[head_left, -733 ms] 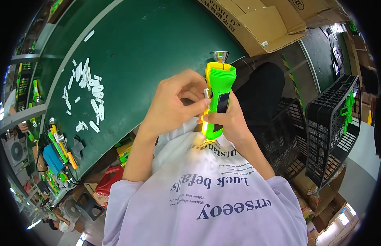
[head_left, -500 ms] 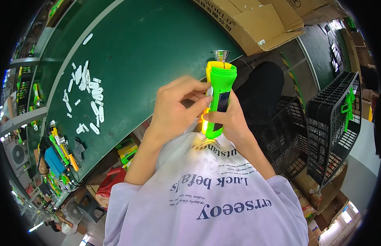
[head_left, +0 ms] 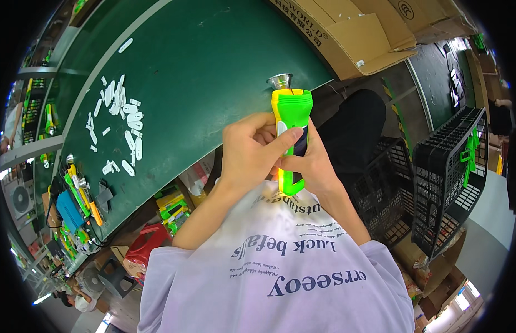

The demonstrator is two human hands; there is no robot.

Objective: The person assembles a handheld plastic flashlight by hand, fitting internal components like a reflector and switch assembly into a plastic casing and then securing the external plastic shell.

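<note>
Upright in front of my chest is a green and yellow flashlight body [head_left: 296, 108], with a threaded collar on top and a dark panel on its side. A silver reflector cup [head_left: 280, 82] sits tilted above the collar, seemingly joined by a thin wire. My right hand [head_left: 316, 164] wraps the body from the right and supports it. Closed on the other side, my left hand [head_left: 249, 144] presses its thumb over the green face, beside a white piece [head_left: 281, 127] on the yellow side. Some left fingers are hidden behind the body. The lower yellow edge glows brightly.
Loose white plastic pieces [head_left: 118, 100] lie across the green table [head_left: 197, 72] on the left. Tools and a blue box [head_left: 70, 211] crowd its near-left end. Open cardboard boxes [head_left: 358, 41] stand at the far right, above black plastic crates [head_left: 449, 177].
The flashlight has turned slightly and shifted a little left. My left thumb has moved onto its green face, and the reflector cup now leans more to the left.
</note>
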